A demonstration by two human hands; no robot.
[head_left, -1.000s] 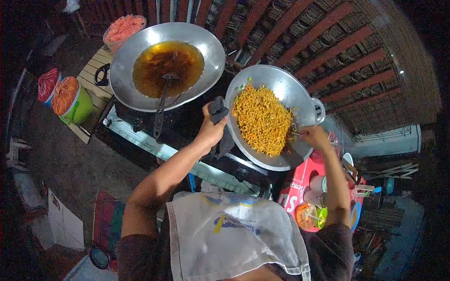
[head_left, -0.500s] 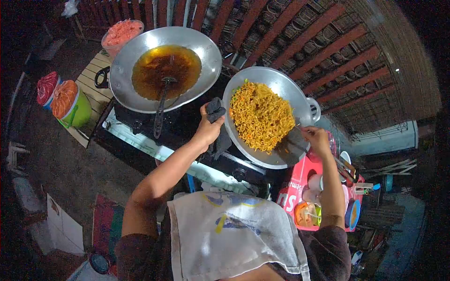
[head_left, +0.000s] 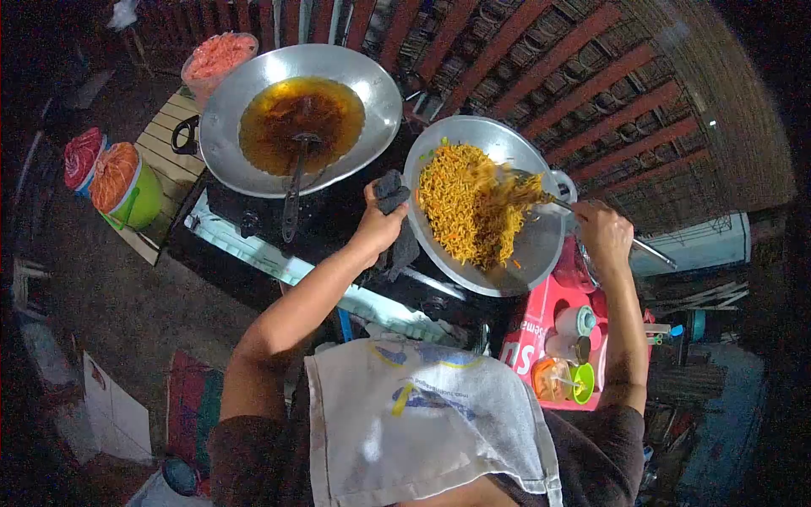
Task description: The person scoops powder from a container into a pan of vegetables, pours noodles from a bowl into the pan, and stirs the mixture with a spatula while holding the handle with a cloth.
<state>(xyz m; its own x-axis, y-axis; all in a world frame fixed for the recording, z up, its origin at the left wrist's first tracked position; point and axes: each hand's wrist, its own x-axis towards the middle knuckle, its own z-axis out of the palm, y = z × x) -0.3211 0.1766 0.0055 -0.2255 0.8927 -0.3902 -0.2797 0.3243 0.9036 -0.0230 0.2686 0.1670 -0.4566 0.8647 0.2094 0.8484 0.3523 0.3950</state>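
Observation:
My left hand [head_left: 380,224] is closed around a dark cloth [head_left: 392,193] at the left rim of a wok [head_left: 541,245]; the wok's handle there is hidden. Chopped noodles [head_left: 460,203] with bits of carrot and green fill much of that wok. At its right side, my right hand [head_left: 603,235] grips the long metal handle of a spatula [head_left: 655,253]. The spatula's blade is buried under a heap of noodles near the right rim, and some noodles there are blurred by motion.
A second wok [head_left: 218,127] holds brown oil with a slotted spatula [head_left: 292,194] resting in it. Both woks sit on a black stove [head_left: 253,221]. Cups and jars crowd a pink table [head_left: 541,317] at right. Buckets [head_left: 145,198] and a tub of shredded orange food [head_left: 221,59] stand left.
My right hand has moved right and slightly up with the spatula, lifting and turning noodles toward the right rim. My left hand stays at the wok's left edge.

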